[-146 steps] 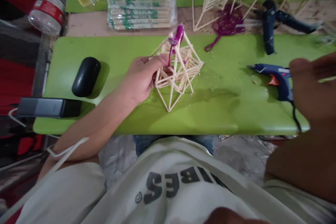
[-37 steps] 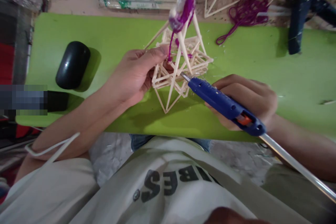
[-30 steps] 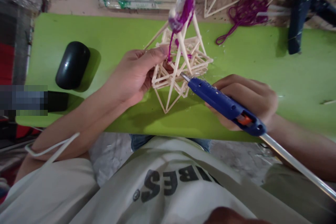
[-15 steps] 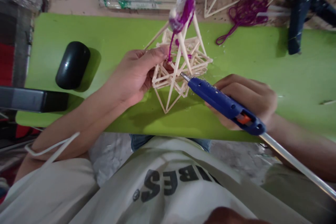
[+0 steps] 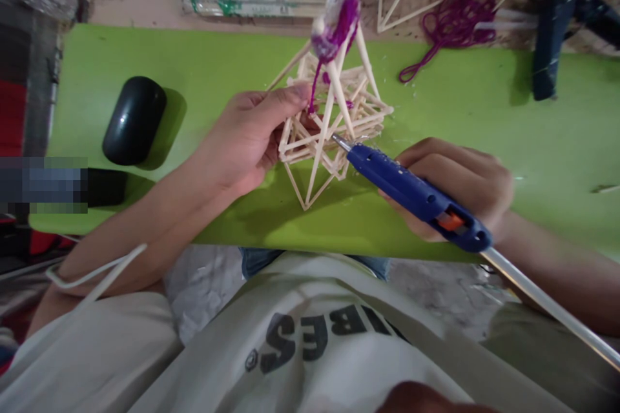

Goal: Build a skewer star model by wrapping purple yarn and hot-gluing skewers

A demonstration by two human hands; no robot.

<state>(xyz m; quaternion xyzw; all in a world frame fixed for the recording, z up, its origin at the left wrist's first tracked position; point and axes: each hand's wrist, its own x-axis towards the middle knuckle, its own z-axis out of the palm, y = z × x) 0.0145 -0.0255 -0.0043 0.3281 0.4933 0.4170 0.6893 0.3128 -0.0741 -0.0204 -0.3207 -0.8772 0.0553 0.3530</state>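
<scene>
Your left hand (image 5: 256, 135) is clamped on the nine o'clock side of the pale wooden stick frame (image 5: 341, 100) at the green tabletop (image 5: 217, 64); its purple-yarn-wrapped peak points towards twelve, its long axis running to six. Apart from it, your right hand (image 5: 455, 177) grips the blue plastic glue gun (image 5: 387, 171), nozzle aimed at ten o'clock, rear at four.
</scene>
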